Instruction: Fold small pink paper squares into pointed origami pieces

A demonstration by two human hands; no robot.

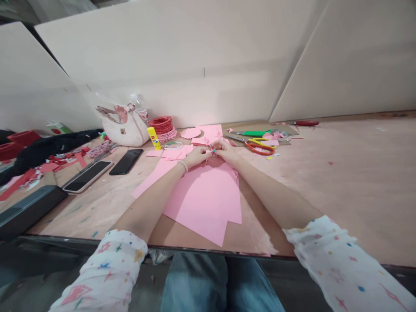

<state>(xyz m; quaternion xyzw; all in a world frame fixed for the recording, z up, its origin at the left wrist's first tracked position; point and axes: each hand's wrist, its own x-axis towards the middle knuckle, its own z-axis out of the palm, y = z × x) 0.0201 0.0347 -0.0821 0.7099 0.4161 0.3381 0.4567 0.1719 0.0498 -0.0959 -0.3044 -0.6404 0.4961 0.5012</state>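
Observation:
My left hand (196, 156), with a beaded bracelet on the wrist, is closed in a pinch above the pink paper sheets (204, 195). Facing it, my right hand (226, 153) is closed too, and the fingertips of both hands meet. A small pinkish piece shows between them, with red and teal specks beside it; the fingers hide most of it, and I cannot tell what it is. Just behind the hands lie small cut pink papers and a scallop-edged pink paper disc (191, 133). A roll of tape (173, 146) rests left of them.
Orange-handled scissors (260, 148) and a green-handled cutter (255, 133) lie behind right on cardboard. A yellow glue stick (154, 138), red cord coils (161, 127) and a white handbag (125, 128) stand behind left. Two phones (126, 161) lie left. A white partition (208, 65) closes the back.

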